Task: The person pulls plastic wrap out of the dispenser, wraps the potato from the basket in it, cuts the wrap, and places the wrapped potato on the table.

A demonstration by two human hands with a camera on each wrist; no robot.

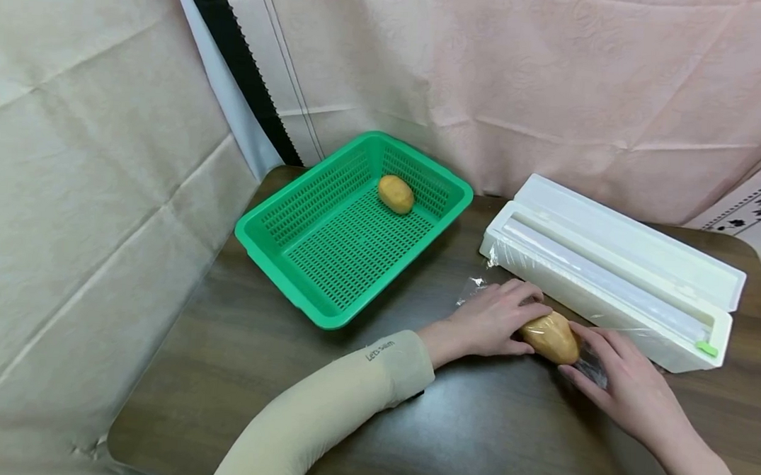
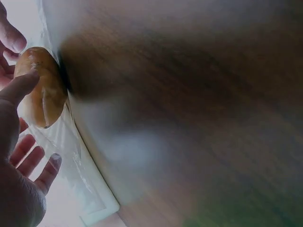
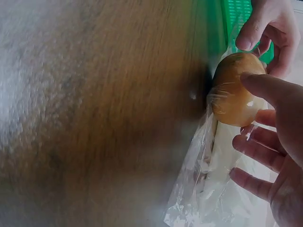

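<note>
A potato (image 1: 550, 337) with clear cling film over it is held between both hands above the table, in front of the film box. My left hand (image 1: 494, 317) grips its left end, with the thumb lying against the skin in the left wrist view. At the other end my right hand (image 1: 629, 379) holds it between thumb and index finger; the remaining fingers (image 3: 258, 153) spread apart over the film. Loose cling film (image 3: 189, 189) trails from the potato in the right wrist view.
A white cling film box (image 1: 601, 304) stands behind the hands, lid raised, a film roll (image 1: 608, 279) inside and a green slider (image 1: 706, 348) at its right end. A green basket (image 1: 335, 317) to the left holds another potato (image 1: 396, 194). Cloth curtains (image 1: 553, 82) hang behind the table.
</note>
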